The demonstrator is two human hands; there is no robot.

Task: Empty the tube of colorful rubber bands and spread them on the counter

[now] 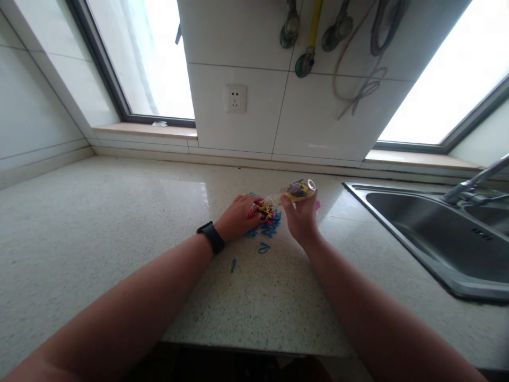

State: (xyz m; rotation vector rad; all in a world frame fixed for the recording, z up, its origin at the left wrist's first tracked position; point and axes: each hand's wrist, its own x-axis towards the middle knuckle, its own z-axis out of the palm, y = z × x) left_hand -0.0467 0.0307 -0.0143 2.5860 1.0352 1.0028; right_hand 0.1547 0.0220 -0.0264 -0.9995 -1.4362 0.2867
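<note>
Right hand (pixel 301 217) raised just above the tabletop (pixel 119 228), fingers (pixel 287 200) clamped around a small clear jar (pixel 300 190) lying on its side, open mouth turned right, coloured bits visible inside. Left hand (pixel 237 217) laid palm down at the left edge of a pile of small coloured bands (pixel 267 218), fingers together and bent onto the pile, touching red and yellow pieces; whether any piece is actually pinched cannot be told. Pile sitting between the two hands, mostly blue at its near side, just below and left of the jar. Two stray blue bands nearer the body: one (pixel 263 247) just beside the pile, another (pixel 233 265) a little further out. Black wristband (pixel 211 236) on the left wrist. Steel sink (pixel 437 233) off to the right, wall socket (pixel 235 98) behind on the tiles.
</note>
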